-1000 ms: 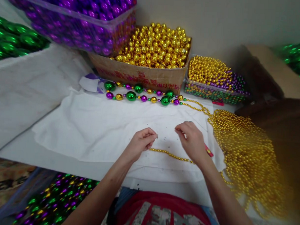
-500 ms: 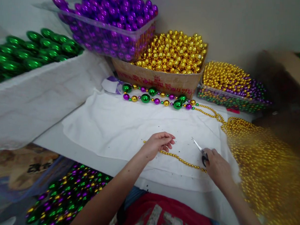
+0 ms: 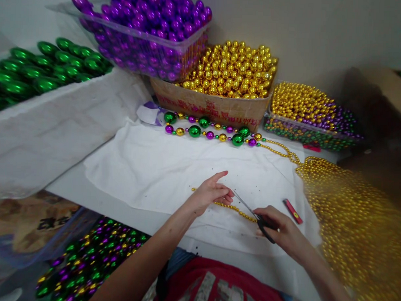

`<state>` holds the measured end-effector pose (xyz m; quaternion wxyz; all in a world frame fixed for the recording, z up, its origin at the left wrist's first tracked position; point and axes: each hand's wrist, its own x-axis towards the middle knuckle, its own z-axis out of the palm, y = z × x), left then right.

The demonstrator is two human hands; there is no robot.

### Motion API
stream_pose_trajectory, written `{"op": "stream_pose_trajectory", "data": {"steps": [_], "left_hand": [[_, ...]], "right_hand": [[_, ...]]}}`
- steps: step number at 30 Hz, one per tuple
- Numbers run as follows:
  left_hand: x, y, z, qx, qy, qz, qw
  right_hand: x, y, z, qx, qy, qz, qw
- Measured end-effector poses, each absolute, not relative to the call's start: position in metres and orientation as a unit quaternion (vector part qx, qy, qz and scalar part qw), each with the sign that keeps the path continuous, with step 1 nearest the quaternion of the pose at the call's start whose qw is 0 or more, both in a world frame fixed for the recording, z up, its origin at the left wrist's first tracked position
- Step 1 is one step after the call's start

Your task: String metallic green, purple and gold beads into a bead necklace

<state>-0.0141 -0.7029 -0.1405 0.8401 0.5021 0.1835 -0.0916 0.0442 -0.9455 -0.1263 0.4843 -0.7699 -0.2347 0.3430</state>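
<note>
My right hand [image 3: 281, 230] is closed round the black handles of a pair of scissors [image 3: 251, 211], whose blades point left toward my left hand. My left hand [image 3: 210, 194] rests on the white cloth [image 3: 153, 171], thumb and fingers pinched on a thin strand of small gold beads [image 3: 241, 212], its index finger stretched out. The strand runs from under my left hand toward the right, passing beneath the scissor blades. A small red lighter [image 3: 292, 211] lies on the cloth just right of my right hand.
A necklace of big green, purple and gold beads [image 3: 209, 129] lies at the cloth's far edge. Behind stand a cardboard box of gold balls [image 3: 229, 70], a clear tub of purple balls [image 3: 148, 30], green balls [image 3: 35, 70] at left, and mixed strands [image 3: 310, 110]. A gold strand heap [image 3: 352, 217] fills the right.
My right hand has brought the scissors left and down, blades now close to my left hand over the strand. The red lighter is uncovered. My left index finger has lifted.
</note>
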Motion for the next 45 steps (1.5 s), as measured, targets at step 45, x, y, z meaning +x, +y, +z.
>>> {"op": "stream_pose_trajectory", "data": {"steps": [45], "left_hand": [[-0.048,-0.659,-0.133,0.551,0.288,0.030,0.783]], "right_hand": [[0.121,-0.998,-0.162,-0.894,-0.345,0.281,-0.053]]}}
